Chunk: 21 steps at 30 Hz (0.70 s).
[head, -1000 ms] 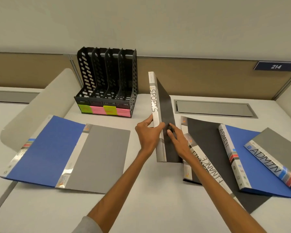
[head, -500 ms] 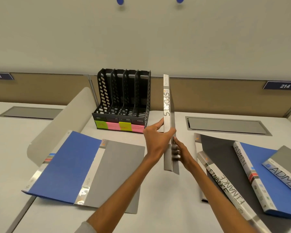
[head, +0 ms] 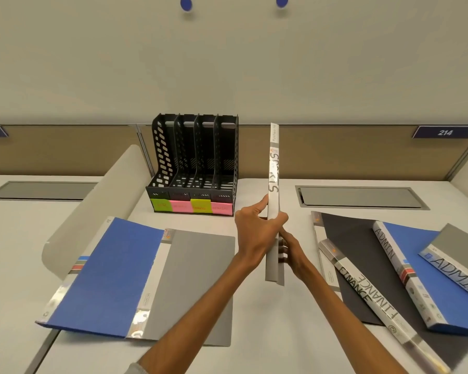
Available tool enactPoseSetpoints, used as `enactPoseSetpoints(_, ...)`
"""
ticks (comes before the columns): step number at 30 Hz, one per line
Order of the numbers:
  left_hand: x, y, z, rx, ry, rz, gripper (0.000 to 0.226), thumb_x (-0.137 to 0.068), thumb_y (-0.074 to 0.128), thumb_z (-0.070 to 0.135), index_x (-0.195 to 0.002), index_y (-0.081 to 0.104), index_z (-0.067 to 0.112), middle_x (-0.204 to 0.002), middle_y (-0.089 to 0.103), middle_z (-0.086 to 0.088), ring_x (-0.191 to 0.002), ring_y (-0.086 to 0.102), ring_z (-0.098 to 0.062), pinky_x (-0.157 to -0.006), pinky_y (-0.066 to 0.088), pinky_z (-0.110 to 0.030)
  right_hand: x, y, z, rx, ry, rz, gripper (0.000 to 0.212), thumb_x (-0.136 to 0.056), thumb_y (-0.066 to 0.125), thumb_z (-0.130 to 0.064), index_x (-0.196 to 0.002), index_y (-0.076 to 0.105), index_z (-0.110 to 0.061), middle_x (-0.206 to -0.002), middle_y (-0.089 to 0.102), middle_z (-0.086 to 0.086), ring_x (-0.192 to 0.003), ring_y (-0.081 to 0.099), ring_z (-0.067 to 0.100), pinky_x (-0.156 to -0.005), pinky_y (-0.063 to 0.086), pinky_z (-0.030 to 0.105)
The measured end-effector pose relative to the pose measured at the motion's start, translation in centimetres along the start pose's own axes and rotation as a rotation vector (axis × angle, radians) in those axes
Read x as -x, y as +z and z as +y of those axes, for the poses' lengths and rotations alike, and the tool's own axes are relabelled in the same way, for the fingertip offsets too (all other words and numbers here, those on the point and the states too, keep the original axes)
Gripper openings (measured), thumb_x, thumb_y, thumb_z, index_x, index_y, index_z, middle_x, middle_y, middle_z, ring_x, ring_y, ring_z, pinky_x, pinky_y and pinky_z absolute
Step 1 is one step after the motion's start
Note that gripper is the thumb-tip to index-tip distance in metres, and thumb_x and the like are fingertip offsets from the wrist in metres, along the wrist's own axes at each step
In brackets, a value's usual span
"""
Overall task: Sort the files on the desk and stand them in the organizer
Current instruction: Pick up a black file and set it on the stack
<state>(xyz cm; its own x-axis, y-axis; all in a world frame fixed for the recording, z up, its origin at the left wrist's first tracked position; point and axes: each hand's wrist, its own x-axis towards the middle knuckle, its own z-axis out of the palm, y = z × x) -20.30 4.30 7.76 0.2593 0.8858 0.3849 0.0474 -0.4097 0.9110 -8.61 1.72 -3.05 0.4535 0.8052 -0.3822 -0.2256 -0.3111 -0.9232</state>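
Note:
I hold a thin file marked SPORTS upright above the desk, spine toward me. My left hand grips its spine at mid-height, and my right hand presses its right cover lower down. The black organizer with several slots and green and pink labels stands at the back, left of the held file, with no file in any slot. A blue file lies over a grey file on the left. Two FINANCE files and two ADMIN files lie overlapped on the right.
A curved beige divider rises left of the organizer. A recessed metal cable hatch sits in the desk behind the right-hand files, another at far left. A brown partition with a plate reading 214 backs the desk.
The SPORTS file has turned from showing its dark cover to edge-on and upright. My view has tilted up and shifted left, so the organizer sits nearer the middle.

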Motion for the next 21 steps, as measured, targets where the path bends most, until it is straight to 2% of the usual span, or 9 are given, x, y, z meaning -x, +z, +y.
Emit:
enactPoseSetpoints(3,-0.1,-1.1,-0.7,-0.003,0.029,0.002,0.051,-0.068,0.071,0.026,-0.119,0.067,0.018,-0.063,0.062,0.032,-0.054,0.065,-0.010,-0.054,0.059,-0.027,0.0,-0.2,0.3,-0.002,-0.013,0.079,0.073,-0.083,0.052,-0.063,-0.136,0.047,-0.013,-0.130,0.057,0.016,-0.116,0.057,0.035,-0.100,0.047,0.054)
enactPoseSetpoints(6,0.2,-2.9,-2.0,-0.002,0.024,-0.005,0.041,-0.073,0.073,0.023,-0.113,0.068,0.029,-0.073,0.068,0.029,-0.063,0.068,-0.008,-0.057,0.059,-0.027,0.2,-0.1,1.2,-0.002,-0.020,0.201,0.084,-0.078,0.064,-0.060,-0.144,0.037,-0.015,-0.143,0.048,0.011,-0.128,0.048,0.035,-0.109,0.039,0.054)
enactPoseSetpoints(9,0.7,-5.1,-3.7,-0.051,-0.047,-0.011,0.035,-0.075,0.073,0.028,-0.110,0.073,0.024,-0.085,0.069,0.025,-0.077,0.070,-0.006,-0.060,0.058,-0.019,0.3,0.3,2.5,-0.001,-0.018,0.287,0.083,-0.077,0.072,-0.055,-0.143,0.036,-0.020,-0.142,0.048,0.005,-0.124,0.049,0.030,-0.106,0.040,0.050)
enactPoseSetpoints(11,1.2,-6.9,-4.9,-0.106,-0.086,-0.003,0.026,-0.076,0.072,0.034,-0.102,0.071,0.031,-0.091,0.069,0.022,-0.081,0.070,-0.005,-0.060,0.055,-0.015,0.6,1.0,3.5,0.002,-0.018,0.324,0.082,-0.073,0.076,-0.055,-0.138,0.039,-0.022,-0.135,0.052,0.001,-0.111,0.052,0.024,-0.100,0.044,0.045)
enactPoseSetpoints(14,2.0,-9.5,-6.8,-0.217,-0.160,0.014,0.020,-0.080,0.073,0.035,-0.098,0.067,0.029,-0.098,0.071,0.013,-0.076,0.070,-0.009,-0.059,0.055,-0.015,1.2,2.7,5.0,-0.017,-0.003,0.354,0.085,-0.065,0.083,-0.052,-0.132,0.042,-0.020,-0.127,0.056,0.001,-0.104,0.056,0.022,-0.087,0.048,0.037)
enactPoseSetpoints(16,2.5,-11.4,-8.1,-0.298,-0.240,0.041,0.022,-0.081,0.073,0.036,-0.100,0.067,0.025,-0.100,0.071,0.011,-0.072,0.069,-0.009,-0.057,0.051,-0.013,1.6,4.0,6.1,0.000,0.033,0.377,0.087,-0.061,0.087,-0.050,-0.130,0.043,-0.018,-0.123,0.058,0.003,-0.104,0.058,0.025,-0.089,0.051,0.039)
enactPoseSetpoints(21,3.9,-16.1,-10.8,-0.380,-0.407,0.051,0.025,-0.082,0.073,0.036,-0.100,0.068,0.021,-0.108,0.071,0.006,-0.075,0.068,-0.013,-0.064,0.057,-0.023,3.2,7.9,8.7,0.041,0.069,0.385,0.084,-0.061,0.090,-0.040,-0.127,0.046,-0.013,-0.119,0.062,0.007,-0.100,0.061,0.028,-0.090,0.053,0.042)
